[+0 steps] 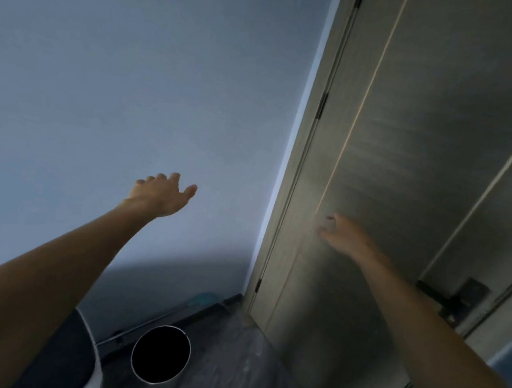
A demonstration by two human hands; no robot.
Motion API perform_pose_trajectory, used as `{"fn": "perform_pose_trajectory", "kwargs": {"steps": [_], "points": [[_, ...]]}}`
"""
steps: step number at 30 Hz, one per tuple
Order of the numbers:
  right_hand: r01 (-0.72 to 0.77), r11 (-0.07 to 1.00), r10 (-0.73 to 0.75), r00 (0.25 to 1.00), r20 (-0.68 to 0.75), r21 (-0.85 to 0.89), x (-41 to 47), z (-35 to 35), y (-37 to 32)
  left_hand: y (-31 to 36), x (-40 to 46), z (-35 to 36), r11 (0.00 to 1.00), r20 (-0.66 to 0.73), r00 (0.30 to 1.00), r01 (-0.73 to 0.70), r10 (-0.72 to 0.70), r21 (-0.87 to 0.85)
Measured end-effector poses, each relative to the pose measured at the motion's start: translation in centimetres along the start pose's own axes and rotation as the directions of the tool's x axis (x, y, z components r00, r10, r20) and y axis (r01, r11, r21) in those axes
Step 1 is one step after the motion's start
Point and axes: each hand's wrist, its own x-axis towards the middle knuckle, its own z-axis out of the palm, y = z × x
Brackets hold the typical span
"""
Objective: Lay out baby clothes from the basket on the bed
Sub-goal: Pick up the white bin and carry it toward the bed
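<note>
Both bare forearms reach out, left hand (162, 194) and right hand (342, 235) spread, grip released, near door (414, 183).

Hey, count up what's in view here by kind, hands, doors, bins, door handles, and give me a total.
Hands: 2, left hand and right hand, both empty
Doors: 1, grey door
Door handles: 1, dark handle
Bins: 1, round bin on the floor
Total: 5
</note>
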Motion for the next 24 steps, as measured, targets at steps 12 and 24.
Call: {"fn": "perform_pose_trajectory", "kwargs": {"steps": [12,24], "points": [[0.086,0.918,-0.255,0.875,0.411,0.387,17.4,24.9,-1.7,-11.9,10.9,22.9,0.878,0.457,0.887,0.272,-0.070,-0.394],[0.166,0.942,-0.336,0.497,0.800,0.293,28.8,48.1,1.5,-13.7,12.1,44.2,0.728,0.494,0.829,0.507,-0.263,-0.462]]}}
